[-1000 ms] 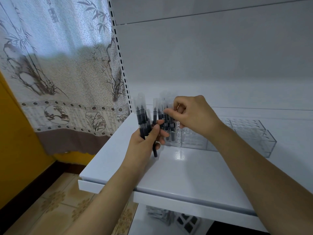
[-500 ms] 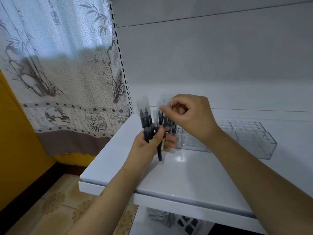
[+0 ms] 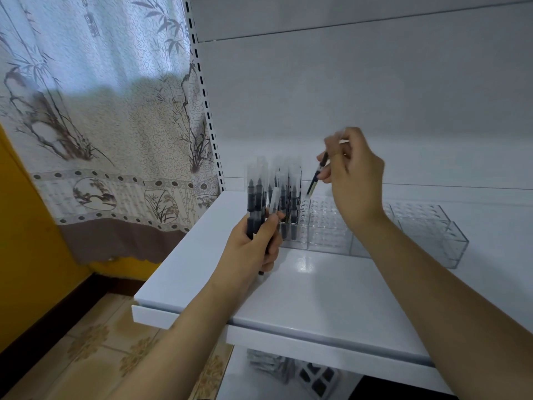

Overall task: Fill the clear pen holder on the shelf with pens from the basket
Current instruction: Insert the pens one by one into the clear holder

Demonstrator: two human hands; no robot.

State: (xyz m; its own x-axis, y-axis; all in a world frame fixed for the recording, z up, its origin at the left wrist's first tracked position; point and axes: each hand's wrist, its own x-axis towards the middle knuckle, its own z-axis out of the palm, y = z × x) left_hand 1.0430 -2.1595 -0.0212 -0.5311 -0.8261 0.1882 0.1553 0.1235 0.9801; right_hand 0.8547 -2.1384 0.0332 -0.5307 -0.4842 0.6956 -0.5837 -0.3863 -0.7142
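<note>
A clear pen holder (image 3: 328,229) with a grid of holes stands on the white shelf (image 3: 317,287). Several dark pens with clear caps (image 3: 291,203) stand upright in its left end. My left hand (image 3: 253,249) grips a bundle of pens (image 3: 255,197) upright, just in front of the holder's left end. My right hand (image 3: 354,180) pinches a single pen (image 3: 317,177), tilted tip-down above the holder's empty holes. The basket is not in view.
A second clear holder (image 3: 429,235) adjoins on the right, holding nothing. A slotted shelf upright (image 3: 206,105) and a patterned curtain (image 3: 101,125) stand to the left. Below the shelf lies a lower shelf with packaged items (image 3: 291,368). Tiled floor (image 3: 95,347) lies lower left.
My right hand has drawn one pen out of the bundle and lifted it up and to the right, over the holder. My left hand stays put with the bundle.
</note>
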